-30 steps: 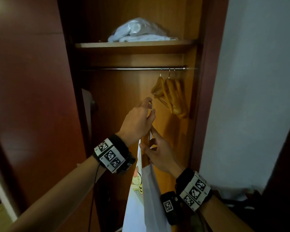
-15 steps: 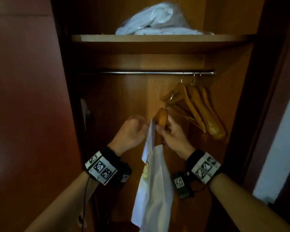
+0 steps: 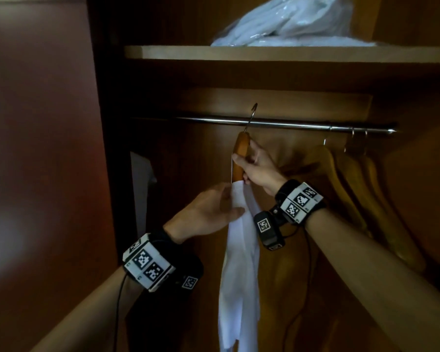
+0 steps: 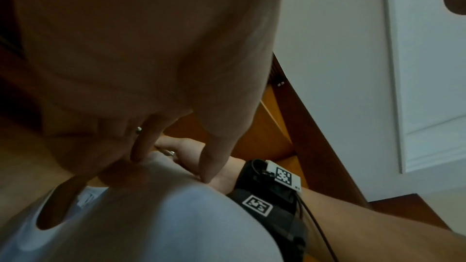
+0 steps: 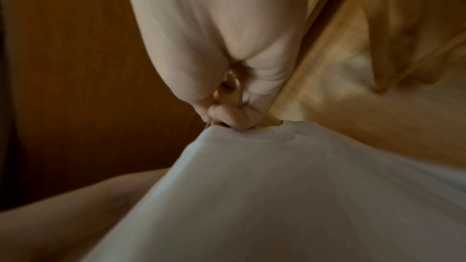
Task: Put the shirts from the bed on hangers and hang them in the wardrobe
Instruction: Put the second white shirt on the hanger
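A white shirt (image 3: 239, 252) hangs on a wooden hanger (image 3: 241, 148) inside the wardrobe. My right hand (image 3: 250, 165) grips the hanger's neck just above the collar, and its fingers (image 5: 228, 115) curl round the wood. The metal hook (image 3: 251, 115) crosses in front of the steel rail (image 3: 290, 124) with its tip above it. I cannot tell whether it sits over the rail. My left hand (image 3: 214, 208) holds the shirt's shoulder between thumb and fingers, just below the right hand. The shirt (image 4: 151, 218) fills the lower left wrist view.
Several empty wooden hangers (image 3: 353, 181) hang at the rail's right end. A shelf (image 3: 214, 53) above the rail carries a plastic-wrapped white bundle (image 3: 290, 21). The dark wardrobe door (image 3: 36, 161) stands open on the left. The rail's left half is bare.
Both hands have raised the hanger and shirt up to the rail. My left hand left the hook and now holds the shirt below. The view has moved closer.
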The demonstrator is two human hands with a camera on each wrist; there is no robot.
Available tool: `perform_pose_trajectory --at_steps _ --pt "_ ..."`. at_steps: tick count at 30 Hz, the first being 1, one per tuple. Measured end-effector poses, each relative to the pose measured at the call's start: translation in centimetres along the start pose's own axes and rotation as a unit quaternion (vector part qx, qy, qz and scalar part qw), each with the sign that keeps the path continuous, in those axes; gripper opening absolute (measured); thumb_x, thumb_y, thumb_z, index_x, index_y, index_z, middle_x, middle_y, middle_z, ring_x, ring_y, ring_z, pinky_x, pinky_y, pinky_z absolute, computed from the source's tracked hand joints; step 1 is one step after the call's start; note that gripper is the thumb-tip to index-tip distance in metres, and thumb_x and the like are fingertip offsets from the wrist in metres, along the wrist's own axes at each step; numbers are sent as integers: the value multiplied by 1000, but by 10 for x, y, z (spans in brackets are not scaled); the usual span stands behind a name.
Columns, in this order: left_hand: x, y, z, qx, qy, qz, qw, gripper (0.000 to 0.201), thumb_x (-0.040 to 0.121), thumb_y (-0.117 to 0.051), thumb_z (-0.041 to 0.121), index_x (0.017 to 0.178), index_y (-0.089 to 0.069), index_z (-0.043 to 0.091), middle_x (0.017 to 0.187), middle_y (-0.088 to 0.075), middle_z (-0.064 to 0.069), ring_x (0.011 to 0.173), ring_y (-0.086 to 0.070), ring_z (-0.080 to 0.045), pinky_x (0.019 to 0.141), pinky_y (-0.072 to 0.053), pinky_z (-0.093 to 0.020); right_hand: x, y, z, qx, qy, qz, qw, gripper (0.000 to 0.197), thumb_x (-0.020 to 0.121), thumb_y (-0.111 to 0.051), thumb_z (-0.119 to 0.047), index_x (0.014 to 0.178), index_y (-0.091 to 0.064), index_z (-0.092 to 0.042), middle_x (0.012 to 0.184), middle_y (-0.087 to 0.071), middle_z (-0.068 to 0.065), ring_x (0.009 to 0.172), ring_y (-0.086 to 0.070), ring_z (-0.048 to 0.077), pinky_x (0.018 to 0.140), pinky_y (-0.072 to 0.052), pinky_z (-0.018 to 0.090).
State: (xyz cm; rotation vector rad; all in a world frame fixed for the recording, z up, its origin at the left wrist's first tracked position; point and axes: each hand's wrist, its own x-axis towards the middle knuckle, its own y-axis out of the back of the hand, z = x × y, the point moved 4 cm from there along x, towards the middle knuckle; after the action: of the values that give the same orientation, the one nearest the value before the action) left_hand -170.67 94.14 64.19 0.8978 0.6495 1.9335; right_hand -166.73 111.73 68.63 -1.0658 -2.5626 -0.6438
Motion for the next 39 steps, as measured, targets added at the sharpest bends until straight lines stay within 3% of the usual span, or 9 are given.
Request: perform_pose_trajectory --at_steps 5,8,12,15,20,24,28,34,39 --pt "8 6 -24 -9 24 -1 1000 65 99 -65 46 154 -38 26 133 -58 13 103 -55 3 70 -43 -5 31 -16 14 4 -9 -14 1000 65 105 -64 -20 162 -32 -21 95 -63 11 47 -52 7 43 -46 22" --pt "3 8 -37 -9 32 -4 999 63 100 -64 47 153 -36 27 126 -52 18 100 -55 7 69 -45 -1 40 -31 18 3 4 -23 1000 54 105 -65 -18 153 -43 -15 82 -59 5 45 -53 6 42 -47 22" --pt "-5 20 -54 -6 44 10 999 69 100 -64 38 158 -29 24 136 -54 10 117 -54 -4 92 -48 -20 51 -59 26 4 -15 -29 999 68 104 -68 -22 162 -33 -22 78 -59 2 50 -56 8 47 -53 25" --pt "-12 25 -65 36 42 22 998 84 98 -65 40 164 -15 30 154 -43 6 140 -45 -14 106 -37 -22 57 -80 26 -2 -27 -28 999 72 103 -69 -27 163 -31 -19 67 -60 3 51 -60 11 52 -56 29" --pt "-24 35 -83 51 79 19 995 88 103 -58 41 166 0 24 172 -12 2 157 -18 -15 111 -14 -18 62 -113 13 2 -32 -28 999 47 102 -70 -27 140 -52 -6 86 -65 13 58 -61 16 51 -56 28" --pt "-31 41 -85 49 82 8 995 87 106 -55 30 165 9 22 173 11 2 159 -5 -15 108 -8 -12 62 -137 7 27 -38 -22 999 43 102 -71 -25 137 -45 -21 100 -67 9 53 -57 14 48 -52 27" --pt "-35 40 -80 101 93 -6 991 73 110 -46 25 166 -2 18 173 8 -10 156 -20 -28 116 -26 -24 54 -146 -1 31 -30 -3 999 51 103 -68 -18 147 -47 -2 118 -70 24 61 -57 23 52 -49 31" --pt "-37 40 -82 133 99 -9 986 68 109 -44 24 166 -9 11 171 13 -16 157 -11 -33 121 -22 -30 50 -137 -5 16 -53 -40 998 75 103 -69 -25 163 -26 -12 140 -56 5 76 -67 19 62 -63 30" --pt "-42 31 -64 176 3 101 979 65 106 -47 29 163 -23 10 171 -3 -19 158 -6 -34 128 -19 -46 25 -74 -5 -108 -51 19 993 63 103 -68 -32 156 -41 -14 116 -67 5 90 -69 19 77 -60 32"
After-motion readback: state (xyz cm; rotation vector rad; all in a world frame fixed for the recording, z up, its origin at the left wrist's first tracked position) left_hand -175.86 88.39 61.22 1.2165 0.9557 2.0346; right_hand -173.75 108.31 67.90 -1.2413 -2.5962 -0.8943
